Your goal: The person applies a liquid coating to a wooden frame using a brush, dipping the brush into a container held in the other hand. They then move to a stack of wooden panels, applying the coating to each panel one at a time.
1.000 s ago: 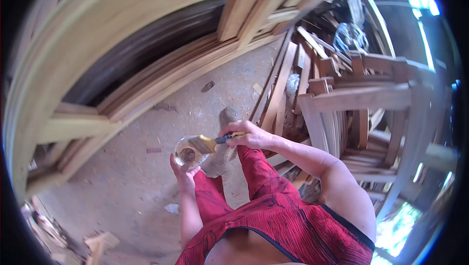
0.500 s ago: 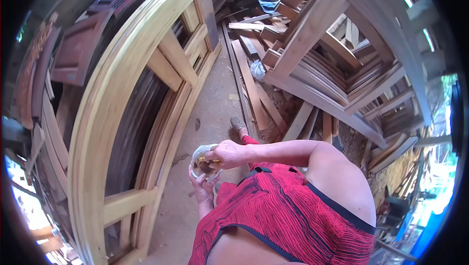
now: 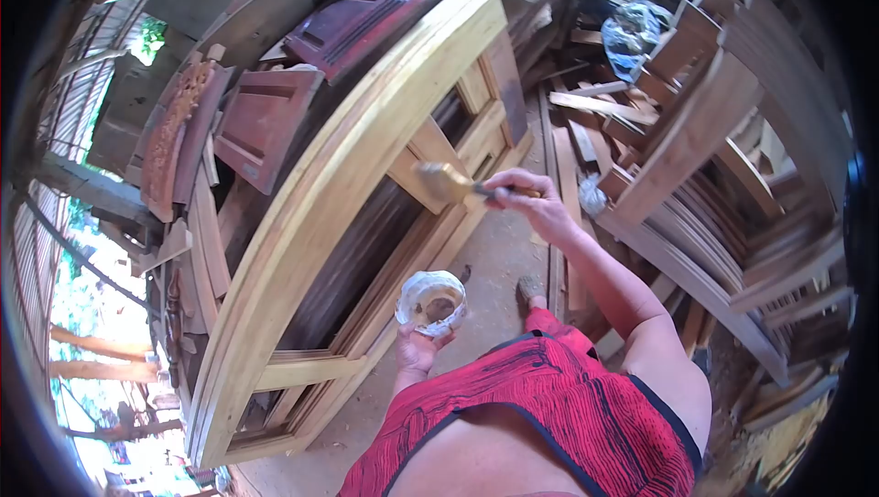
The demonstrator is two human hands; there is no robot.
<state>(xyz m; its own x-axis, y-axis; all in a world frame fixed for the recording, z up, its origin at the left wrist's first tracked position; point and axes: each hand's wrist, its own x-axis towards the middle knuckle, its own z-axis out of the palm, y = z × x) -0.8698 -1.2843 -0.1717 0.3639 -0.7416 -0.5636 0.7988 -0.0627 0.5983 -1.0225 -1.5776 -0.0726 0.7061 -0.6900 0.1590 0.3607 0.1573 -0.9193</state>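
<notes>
My right hand [image 3: 534, 202] grips a paintbrush [image 3: 450, 182] by its handle, arm stretched forward. The pale bristles touch or hover just off a cross rail of the arched wooden frame [image 3: 352, 163] leaning on my left. My left hand [image 3: 417, 347] holds up a small clear cup [image 3: 431, 302] from below, near my chest. The cup has brownish liquid at its bottom. The cup sits below and a little left of the brush.
Dark red carved door panels [image 3: 265, 121] lean behind the frame. Stacked wooden chair frames and planks [image 3: 723, 176] fill the right side. A narrow strip of dirt floor [image 3: 494, 268] runs between them, with my foot [image 3: 529, 290] on it. A plastic bag [image 3: 630, 32] lies at the back.
My right hand lifted the brush out of the cup and reached forward to the frame's rail. The cup stayed in my left hand. My head tilted up and left.
</notes>
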